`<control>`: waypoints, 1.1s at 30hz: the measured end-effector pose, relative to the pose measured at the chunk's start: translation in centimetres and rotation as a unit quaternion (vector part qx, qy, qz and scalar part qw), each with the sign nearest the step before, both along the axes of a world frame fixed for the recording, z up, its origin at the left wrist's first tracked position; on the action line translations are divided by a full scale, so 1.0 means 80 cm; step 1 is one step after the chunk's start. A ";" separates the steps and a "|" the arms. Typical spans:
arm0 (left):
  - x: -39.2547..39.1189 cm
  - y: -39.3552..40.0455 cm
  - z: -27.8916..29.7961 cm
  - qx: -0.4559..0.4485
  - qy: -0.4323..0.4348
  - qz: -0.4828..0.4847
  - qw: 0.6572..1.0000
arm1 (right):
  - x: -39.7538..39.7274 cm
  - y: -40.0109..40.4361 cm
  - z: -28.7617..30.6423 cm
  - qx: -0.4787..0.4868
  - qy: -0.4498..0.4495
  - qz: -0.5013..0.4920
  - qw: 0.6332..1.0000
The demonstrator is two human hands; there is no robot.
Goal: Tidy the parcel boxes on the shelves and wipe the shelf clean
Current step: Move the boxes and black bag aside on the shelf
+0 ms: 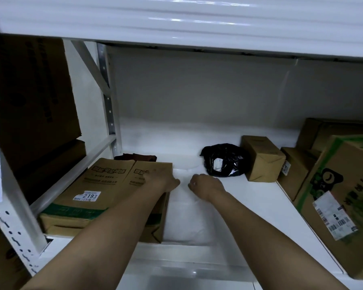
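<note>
Shelf: the white shelf board (249,206) runs under both hands, with a white upright post (111,101) at the back left.
Flat box: a wide brown parcel box (105,191) with a "2193" sticker (88,195) lies directly under the left hand, at the shelf's left end.
Green-printed box: a large carton (340,206) with shipping labels stands well right of the right hand.
Small boxes: a small brown box (262,159) and a second one (296,170) sit beyond and right of the right hand.
Black bag: a shiny black parcel bag (224,160) lies just beyond the right hand, apart from it.
Dark cloth: a brown folded cloth (136,157) lies behind the flat box, past the left fingers.
Left hand: the left hand (164,178) lies flat, fingers straight, pressing on the flat box's top near its right edge.
Right hand: the right hand (205,183) has fingers curled under; whether it pinches anything, I cannot tell.
</note>
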State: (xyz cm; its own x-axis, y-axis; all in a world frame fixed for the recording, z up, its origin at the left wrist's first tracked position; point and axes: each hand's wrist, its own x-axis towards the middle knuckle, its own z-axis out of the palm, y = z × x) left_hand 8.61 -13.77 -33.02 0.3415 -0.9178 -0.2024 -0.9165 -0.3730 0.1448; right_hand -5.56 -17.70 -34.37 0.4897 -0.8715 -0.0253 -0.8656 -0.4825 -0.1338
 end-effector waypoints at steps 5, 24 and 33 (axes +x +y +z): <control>-0.035 -0.028 0.018 -0.042 -0.034 -0.050 0.997 | -0.041 -0.029 0.015 -0.035 -0.028 -0.062 0.997; -0.171 -0.160 0.023 -0.082 0.012 -0.071 0.994 | -0.215 -0.223 0.055 -0.055 0.045 -0.252 0.965; -0.159 -0.183 0.024 -0.077 0.016 -0.070 0.994 | -0.213 -0.235 0.051 -0.017 0.075 -0.248 0.966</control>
